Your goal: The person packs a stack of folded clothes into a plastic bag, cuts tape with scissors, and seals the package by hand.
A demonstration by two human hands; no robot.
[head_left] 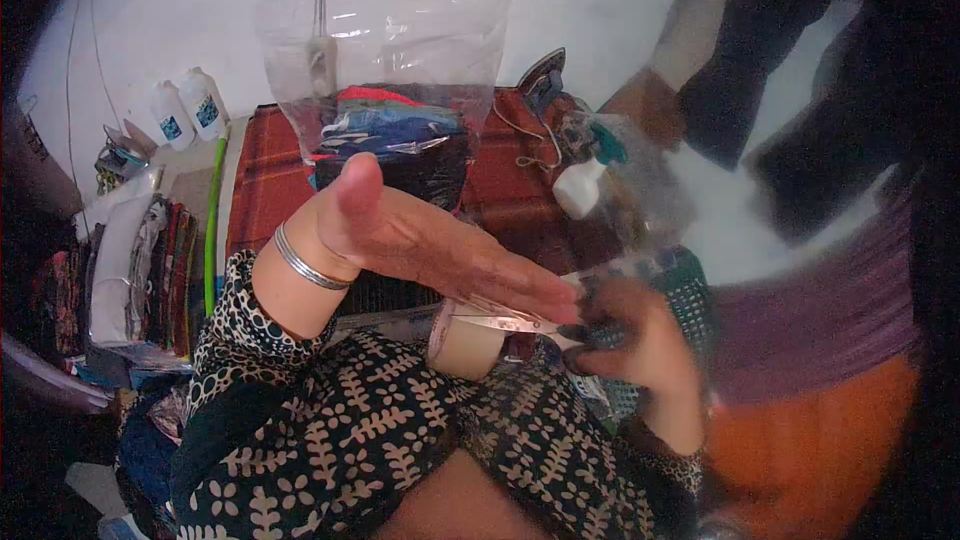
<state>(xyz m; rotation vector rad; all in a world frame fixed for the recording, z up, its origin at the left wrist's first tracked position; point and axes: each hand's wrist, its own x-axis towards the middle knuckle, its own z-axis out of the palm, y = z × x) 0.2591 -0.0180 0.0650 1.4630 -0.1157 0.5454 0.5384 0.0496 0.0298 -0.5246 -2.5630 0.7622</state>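
Near the centre, holds the left hand (450, 245) open and flat, thumb raised apart, fingers stretched together toward four o'clock, with smooth silvery bangles (305, 260) round the wrist. At four o'clock, grips the handle end of shiny metal scissors (505, 322) in the blurred right hand (645, 335); cannot tell how the fingers sit in the handles. At five o'clock, the scissors, slim tapered blades pointing left, just below the left fingertips and partly over a wide, round, cream roll of tape (468, 345) at six o'clock; cannot tell whether touching.

Toward eleven o'clock, a crinkled, see-through plastic bag (390, 50), standing open around soft folded clothes (390, 125) in blue and red, on the table (265, 175) under its red checked cloth. Just past twelve, a pointed iron (543, 77) with a looping cord. At two o'clock, a rounded white spray bottle (580, 190) with a teal top. At ten, two smooth white plastic bottles (203, 105). At nine, a thin, bright green stick (214, 230) beside stacked folded fabrics (140, 265). Between three and four, a holed green basket (688, 295), then gathered purple cloth (820, 310).
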